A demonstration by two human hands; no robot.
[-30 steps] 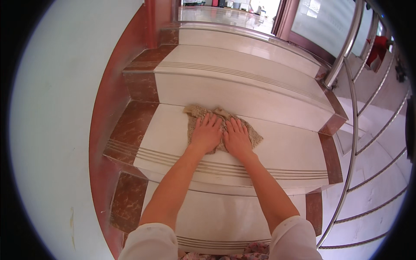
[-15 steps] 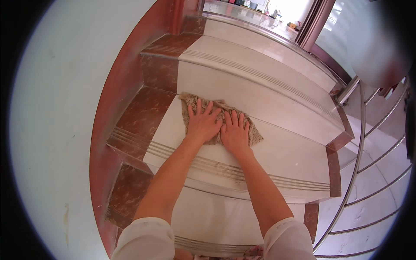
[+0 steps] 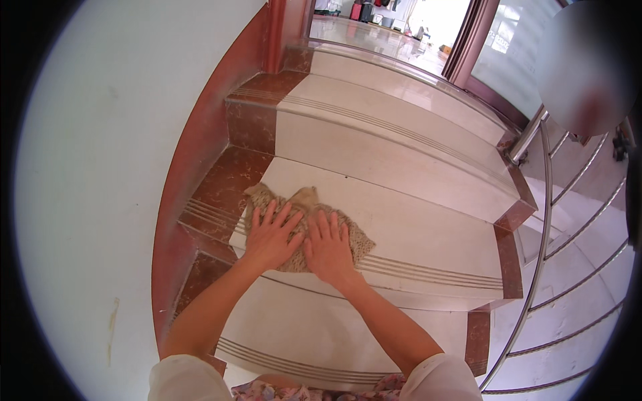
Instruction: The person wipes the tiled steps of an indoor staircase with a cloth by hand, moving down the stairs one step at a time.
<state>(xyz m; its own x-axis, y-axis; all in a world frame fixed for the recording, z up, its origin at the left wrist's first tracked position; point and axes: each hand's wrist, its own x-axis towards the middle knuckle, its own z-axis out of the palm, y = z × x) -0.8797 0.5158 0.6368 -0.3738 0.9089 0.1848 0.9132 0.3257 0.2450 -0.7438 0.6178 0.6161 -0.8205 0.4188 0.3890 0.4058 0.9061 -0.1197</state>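
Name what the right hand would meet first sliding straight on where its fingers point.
Beyond the cloth under it, the right hand would likely meet the pale step riser ahead, though depth is hard to judge.

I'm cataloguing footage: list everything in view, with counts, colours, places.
Cloth: one, brown, on a step
Stairs: one flight, cream with brownish ends, centre
Wall: one, pale, left
Skirting: one, red, along wall
Railing: one, silvery, right
Door panel: one, whitish, upper right
Floor: one, pale, top centre
Small items: several, mixed colours, top, indistinct
Blurred shape: one, pale, reddish, upper right
Sleeves: two, white, lower edge
Floral garment: one, pinkish, bottom edge
Left hand: one, bare, on cloth
Right hand: one, bare, on cloth
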